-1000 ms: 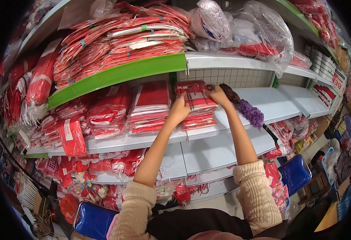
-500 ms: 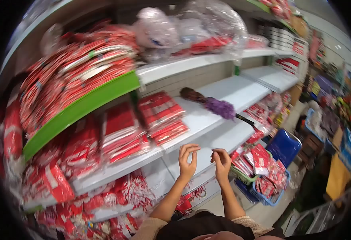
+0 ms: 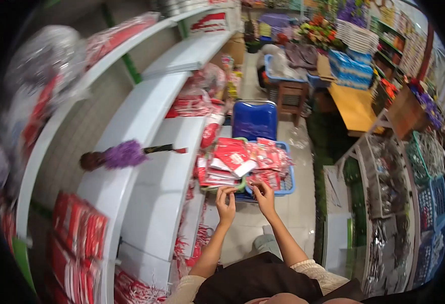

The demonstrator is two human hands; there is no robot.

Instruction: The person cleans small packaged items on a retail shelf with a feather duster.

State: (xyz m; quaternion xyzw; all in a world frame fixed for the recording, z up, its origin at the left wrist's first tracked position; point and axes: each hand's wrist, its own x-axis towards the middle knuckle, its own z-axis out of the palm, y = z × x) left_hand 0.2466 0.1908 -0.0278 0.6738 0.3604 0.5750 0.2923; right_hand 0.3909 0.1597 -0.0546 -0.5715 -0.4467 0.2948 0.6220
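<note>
Single head view, fisheye, looking down-forward, near basket [image 3: 289, 181]; shelves [image 3: 151, 195] left.

Just ahead of our left hand [image 3: 226, 205] and right hand [image 3: 264, 198], the blue basket [image 3: 289, 183] heaped with red packets [image 3: 232, 157] blocks the way. The white shelf [image 3: 156, 192] crowds our left; bare floor [image 3: 301, 215] lies open rightward.
</note>
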